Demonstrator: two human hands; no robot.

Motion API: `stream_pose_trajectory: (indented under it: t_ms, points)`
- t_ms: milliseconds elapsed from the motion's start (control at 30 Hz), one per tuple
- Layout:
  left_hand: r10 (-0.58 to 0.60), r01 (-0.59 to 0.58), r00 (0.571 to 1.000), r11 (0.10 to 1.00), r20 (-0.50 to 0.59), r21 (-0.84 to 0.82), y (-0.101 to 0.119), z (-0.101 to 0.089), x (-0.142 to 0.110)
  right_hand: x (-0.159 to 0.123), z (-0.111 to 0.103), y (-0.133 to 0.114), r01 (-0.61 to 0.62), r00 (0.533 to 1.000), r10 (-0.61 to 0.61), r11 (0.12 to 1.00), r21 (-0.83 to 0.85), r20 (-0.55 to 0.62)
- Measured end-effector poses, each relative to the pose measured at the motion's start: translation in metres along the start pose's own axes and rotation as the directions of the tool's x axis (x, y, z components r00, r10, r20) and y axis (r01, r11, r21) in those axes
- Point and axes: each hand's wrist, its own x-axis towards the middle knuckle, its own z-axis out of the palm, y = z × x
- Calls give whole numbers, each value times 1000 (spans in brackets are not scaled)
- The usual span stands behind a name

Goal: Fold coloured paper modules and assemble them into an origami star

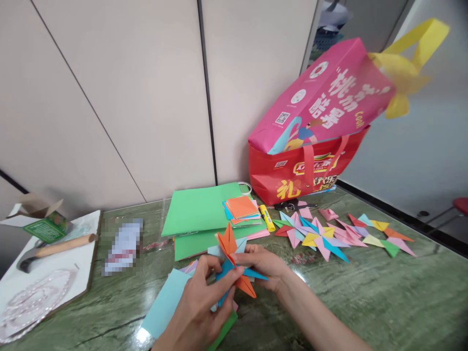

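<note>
Between my two hands is a folded paper star [244, 282] with orange, blue and pale blue points. My left hand [204, 295] pinches it from the left, thumb across its middle. Fingers of my right hand [261, 263] grip its right side near the centre. Part of the star is hidden behind my fingers. Below and left of it lie a light blue paper sheet [166, 300] and a green sheet [225, 331], partly covered by my left hand. To the right rest several finished multicoloured paper stars [318, 233].
Green paper [201, 207] carries small coloured squares [241, 207] beside a yellow glue stick [266, 218]. Behind stand a red bag [270, 170] and a pink bag [310, 102]. At left, a white board [82, 258] holds a hammer-like tool [66, 246], a small box [46, 226] and beaded strings [36, 300].
</note>
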Motion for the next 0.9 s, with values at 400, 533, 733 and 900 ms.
stream_pose_trajectory:
  t_ms: [400, 533, 733, 900]
  points:
    - [-79, 82, 994, 996, 73, -42, 2, 2, 2, -2, 5, 0, 16, 998, -16, 1000, 1, -65]
    - [-66, 68, 996, 997, 60, -33, 1, 4, 1, 0, 6, 2, 26, 997, -25, 1000, 6, -72]
    - [-157, 158, 982, 987, -106, 3, -1, 9, -1, 0, 7, 2, 45, 991, -44, 999, 3, -128]
    - [-250, 240, 957, 967, -146, -80, -3, 6, 1, -1, 7, 1, 58, 988, -60, 998, -20, -144]
